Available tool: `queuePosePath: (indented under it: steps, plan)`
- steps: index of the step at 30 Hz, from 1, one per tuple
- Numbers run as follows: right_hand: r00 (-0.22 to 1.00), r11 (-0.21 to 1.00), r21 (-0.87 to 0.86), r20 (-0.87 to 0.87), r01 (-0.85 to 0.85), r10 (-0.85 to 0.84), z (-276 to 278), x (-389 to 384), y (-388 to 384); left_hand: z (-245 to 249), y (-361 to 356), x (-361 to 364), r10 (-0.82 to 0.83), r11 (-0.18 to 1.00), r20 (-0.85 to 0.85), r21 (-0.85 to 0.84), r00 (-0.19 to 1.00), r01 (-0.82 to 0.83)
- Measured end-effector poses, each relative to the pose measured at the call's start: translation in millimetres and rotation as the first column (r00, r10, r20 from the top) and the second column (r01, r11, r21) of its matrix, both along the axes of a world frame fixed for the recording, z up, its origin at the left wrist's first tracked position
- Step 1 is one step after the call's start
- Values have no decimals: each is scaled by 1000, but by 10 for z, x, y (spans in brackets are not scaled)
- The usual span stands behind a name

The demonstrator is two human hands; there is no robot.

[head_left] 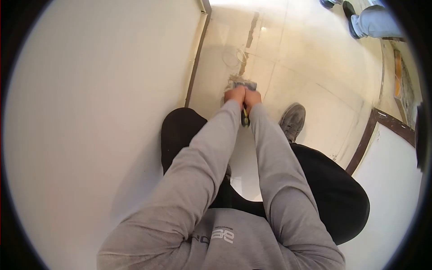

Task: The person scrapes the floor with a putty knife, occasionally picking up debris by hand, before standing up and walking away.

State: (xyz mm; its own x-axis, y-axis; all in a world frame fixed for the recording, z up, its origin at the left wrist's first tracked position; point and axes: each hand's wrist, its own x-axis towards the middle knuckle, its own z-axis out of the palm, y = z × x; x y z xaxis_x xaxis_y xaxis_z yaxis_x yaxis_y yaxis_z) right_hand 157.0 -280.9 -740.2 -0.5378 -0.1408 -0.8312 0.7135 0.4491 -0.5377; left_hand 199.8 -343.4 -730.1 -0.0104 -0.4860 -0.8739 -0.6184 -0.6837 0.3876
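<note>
Both arms reach forward and down to the pale floor. My left hand (pixel 234 95) and my right hand (pixel 253 97) are closed side by side round one scraper-like tool. Its wide grey blade (pixel 245 84) shows just beyond the knuckles, against the floor. The dark and yellow handle end (pixel 245 118) sticks out towards me between the wrists. Crumbly debris (pixel 237 78) lies at the blade, at the near end of a dark broken strip (pixel 252 31) in the floor. Most of the fingers are hidden.
A white panel or wall (pixel 99 90) with a dark edge rises at the left. My grey shoe (pixel 293 119) is right of my hands. A thin wire loop (pixel 241 56) lies ahead. Another person's leg (pixel 375 22) is at the upper right. A brown frame (pixel 365 137) stands at the right.
</note>
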Motion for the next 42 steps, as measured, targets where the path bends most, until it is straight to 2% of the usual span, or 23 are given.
queuePosePath:
  steps: [3, 4, 5, 7, 8, 9, 11, 12, 15, 16, 20, 23, 25, 27, 28, 31, 32, 33, 35, 36, 39, 40, 42]
  plan:
    - [993, 985, 131, 33, -113, 110, 366, -119, -124, 307, -58, -77, 44, 998, -3, 44, 999, -44]
    - [994, 986, 133, -26, -97, 102, -36, 16, 3, 41, -22, -9, 34, 999, -25, -14, 999, -34]
    - [994, 987, 124, -38, -100, 105, 134, 18, -11, -243, 15, 60, 21, 997, -46, -72, 999, -25]
    - [975, 984, 121, -167, -128, 147, 585, 215, 117, 119, 124, 188, -223, 959, 246, -120, 943, 258]
    - [993, 997, 65, -112, -37, 44, -100, 225, 166, 238, 76, 110, -169, 982, 163, -61, 972, 181]
    - [992, 997, 65, -117, -36, 43, -106, 70, 29, 247, -13, 2, -170, 981, 158, -62, 973, 182]
    - [998, 998, 53, 47, -35, 32, 2, -272, -246, 236, -244, -255, 57, 995, -110, 87, 992, -47]
    - [993, 984, 135, 11, -119, 118, -189, -332, -286, 587, -298, -297, 18, 997, -27, 72, 999, -16]
    - [971, 965, 213, -153, -151, 186, -304, -25, -53, 83, -147, -34, -89, 996, -2, -13, 996, 89]
    - [957, 969, 165, -195, -183, 214, -122, 55, 63, 16, -65, 9, -191, 973, 145, -105, 971, 207]
    - [988, 995, 69, -134, -67, 76, -552, -177, -114, -238, -194, -172, -33, 999, -11, -5, 999, 33]
    - [998, 996, 62, 3, -59, 58, 36, -425, -404, 49, -414, -384, 5, 994, -166, 110, 986, 13]
    - [995, 990, 106, -18, -97, 100, 159, -351, -315, -78, -327, -309, 67, 996, -220, 76, 973, -51]
    - [906, 912, 328, -257, -247, 338, -199, -144, -100, -42, -203, -176, -104, 993, 69, -50, 992, 107]
    - [975, 981, 149, -166, -125, 149, -542, -113, -39, 111, -198, -182, -69, 997, 58, -13, 996, 70]
    - [975, 980, 96, -120, -174, 185, -408, -396, -237, 365, -382, -421, -5, 996, -55, 93, 998, 10]
    - [998, 996, 72, -13, -56, 57, -73, -495, -381, 279, -458, -516, -68, 992, -32, 103, 997, 71]
    - [999, 996, 73, -13, -51, 52, -101, -464, -337, 149, -392, -446, -73, 992, -32, 104, 997, 76]
    - [992, 985, 120, -10, -121, 123, -269, -393, -251, -137, -296, -330, 111, 993, -223, 68, 968, -98]
    - [991, 987, 131, -89, -91, 103, -463, -227, -143, 197, -264, -273, -59, 998, -58, 30, 997, 61]
    - [994, 997, 72, -108, -24, 32, -414, -19, 26, 193, -121, -127, -103, 994, 33, 27, 994, 102]
    - [962, 973, 148, -182, -176, 202, -389, -118, -15, 91, -172, -166, -144, 988, 85, -49, 986, 149]
    - [988, 987, 89, -66, -133, 139, -112, -391, -255, 202, -334, -337, -139, 990, -7, -9, 990, 139]
